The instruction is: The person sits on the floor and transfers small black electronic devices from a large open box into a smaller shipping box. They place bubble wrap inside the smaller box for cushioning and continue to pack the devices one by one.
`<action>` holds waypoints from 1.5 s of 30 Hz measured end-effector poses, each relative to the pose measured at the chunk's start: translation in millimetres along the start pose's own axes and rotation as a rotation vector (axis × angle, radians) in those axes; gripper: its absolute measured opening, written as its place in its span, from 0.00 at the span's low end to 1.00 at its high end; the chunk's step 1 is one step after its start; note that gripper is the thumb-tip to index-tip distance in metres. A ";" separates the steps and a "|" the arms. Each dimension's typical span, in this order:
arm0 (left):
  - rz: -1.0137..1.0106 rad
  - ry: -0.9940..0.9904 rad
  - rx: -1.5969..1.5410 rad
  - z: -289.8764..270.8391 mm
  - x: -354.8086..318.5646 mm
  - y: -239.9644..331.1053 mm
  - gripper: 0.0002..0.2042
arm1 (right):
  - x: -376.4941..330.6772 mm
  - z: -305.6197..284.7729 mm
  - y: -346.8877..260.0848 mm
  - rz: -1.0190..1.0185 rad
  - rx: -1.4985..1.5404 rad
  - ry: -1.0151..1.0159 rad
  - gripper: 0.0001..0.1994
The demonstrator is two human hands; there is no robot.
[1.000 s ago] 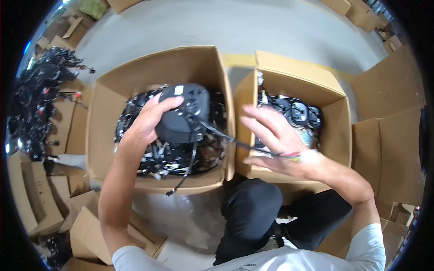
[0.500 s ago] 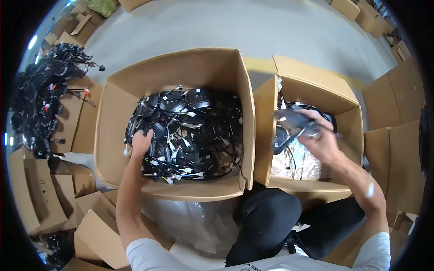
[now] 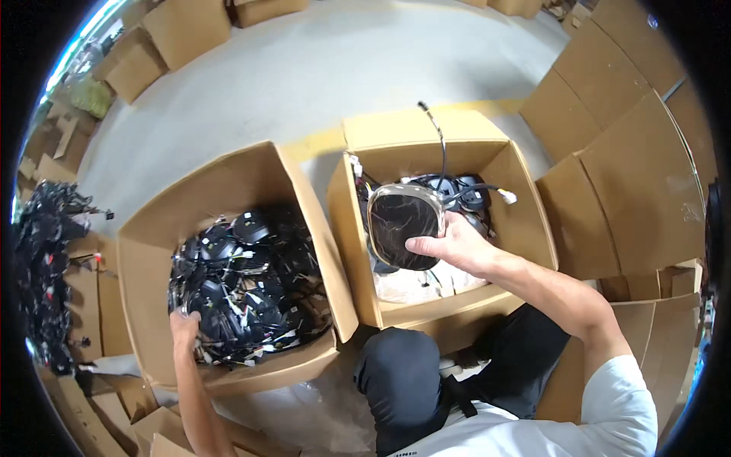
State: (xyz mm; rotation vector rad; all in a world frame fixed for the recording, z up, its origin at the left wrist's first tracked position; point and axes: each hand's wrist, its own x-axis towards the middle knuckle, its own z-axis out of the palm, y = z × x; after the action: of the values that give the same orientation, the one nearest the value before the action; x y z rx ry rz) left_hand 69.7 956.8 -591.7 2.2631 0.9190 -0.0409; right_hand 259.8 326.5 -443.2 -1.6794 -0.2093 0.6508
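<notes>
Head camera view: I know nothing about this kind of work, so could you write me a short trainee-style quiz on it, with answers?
1. What does the right hand hold?
A) a cardboard flap
B) a rounded black device with a shiny rim
C) a white glove

2. True or false, about the left hand: it is inside the right cardboard box.

3. What colour is the connector at the end of the cable above the right hand?

Key: 1. B. 2. False; it is in the left cardboard box, at the black wired parts. 3. White.
</notes>
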 end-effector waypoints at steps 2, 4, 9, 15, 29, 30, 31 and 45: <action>0.128 0.051 -0.316 5.3 -77.3 141.5 0.25 | -15.1 -6.3 -7.9 -0.027 0.002 -0.026 0.20; 0.330 0.227 -0.264 -2.5 -134.4 190.6 0.28 | -18.1 17.7 -26.6 -0.156 0.169 -0.104 0.23; 0.795 0.659 -0.263 48.5 -253.0 299.8 0.29 | -27.8 54.3 -56.2 -0.149 0.082 -0.162 0.20; 1.495 0.343 0.044 90.5 -314.8 349.5 0.31 | -103.2 23.5 -75.6 0.085 0.317 -0.215 0.24; 0.547 -0.140 -1.612 146.3 -325.6 450.8 0.30 | -148.9 -23.7 -85.6 -0.502 -0.192 0.198 0.39; 0.423 -0.273 -1.703 147.1 -327.0 456.0 0.32 | -147.7 -24.4 -84.1 -0.498 -0.317 0.304 0.40; 0.341 -0.364 -1.770 156.4 -338.1 468.6 0.31 | -139.7 -26.0 -77.2 -0.466 -0.365 0.366 0.41; 0.163 -0.566 -1.336 201.2 -196.7 421.2 0.37 | 18.4 -172.4 54.0 -0.056 0.230 -0.037 0.31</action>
State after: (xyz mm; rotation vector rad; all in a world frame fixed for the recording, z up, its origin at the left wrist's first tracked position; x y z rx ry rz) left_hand 229.1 498.4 -446.4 0.9629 0.2500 0.0092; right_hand 353.7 177.1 -486.1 -1.4374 -0.1994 0.6399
